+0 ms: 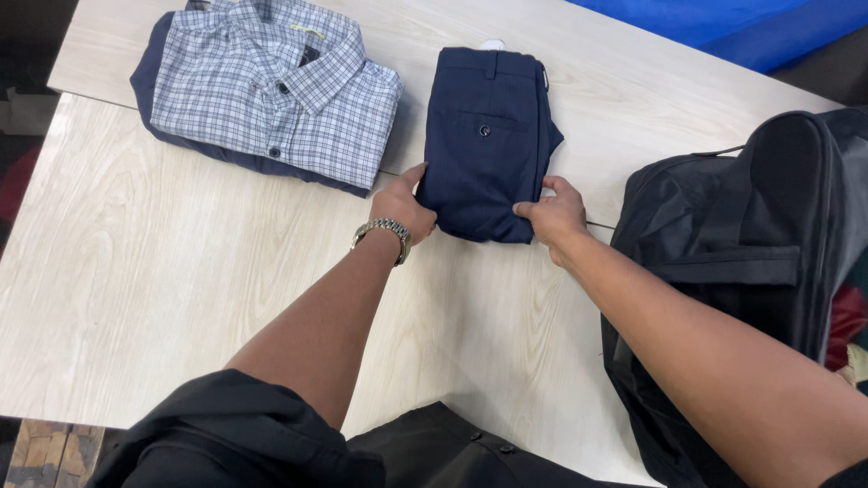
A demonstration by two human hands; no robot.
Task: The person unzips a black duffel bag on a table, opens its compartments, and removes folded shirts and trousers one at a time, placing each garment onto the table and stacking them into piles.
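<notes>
Folded navy trousers (486, 136) with a buttoned back pocket lie on the pale wooden table (181, 271). My left hand (403, 206), with a metal watch on the wrist, grips the near left corner of the trousers. At the near right corner my right hand (553, 215) pinches the fabric edge. Both hands sit at the near end of the fold.
A folded checked shirt (280, 86) rests on a dark garment at the far left. An open black backpack (741, 262) stands at the right edge of the table. Blue fabric (723, 23) lies at the far right. A black garment (452, 452) is at the near edge.
</notes>
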